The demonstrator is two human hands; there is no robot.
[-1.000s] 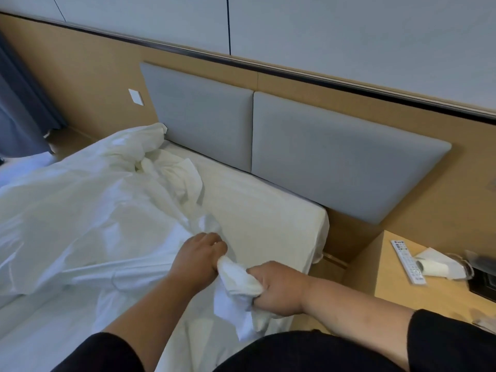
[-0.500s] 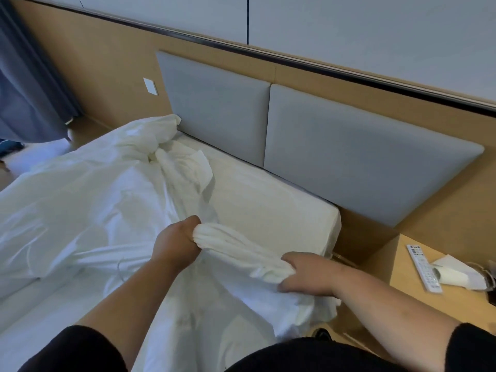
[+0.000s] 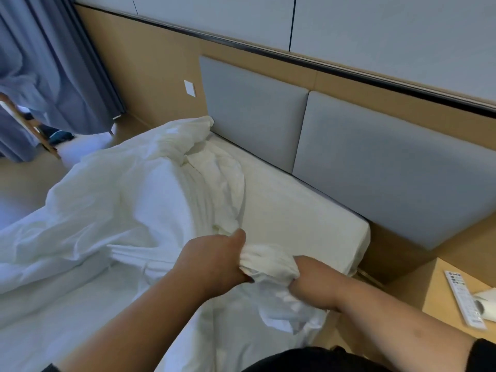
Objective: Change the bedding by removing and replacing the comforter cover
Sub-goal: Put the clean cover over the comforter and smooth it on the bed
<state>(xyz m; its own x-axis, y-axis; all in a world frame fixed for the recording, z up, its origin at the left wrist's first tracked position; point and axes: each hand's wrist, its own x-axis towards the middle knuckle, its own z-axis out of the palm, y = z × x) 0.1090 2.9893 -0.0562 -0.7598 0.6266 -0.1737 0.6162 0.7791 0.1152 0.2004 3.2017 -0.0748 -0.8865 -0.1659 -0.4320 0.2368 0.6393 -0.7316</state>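
We can read no text anywhere. The remote control (image 3: 465, 300), lying near the front right corner of the bedside table (image 3: 418, 288), carries rows of buttons and small markings, but they are too blurred for us to make out.

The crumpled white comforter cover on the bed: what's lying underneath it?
Beneath the crumpled white comforter cover a white fitted mattress shows at the head end. Elsewhere the cover hides the bed. Both the left hand and right hand grip its bunched edge.
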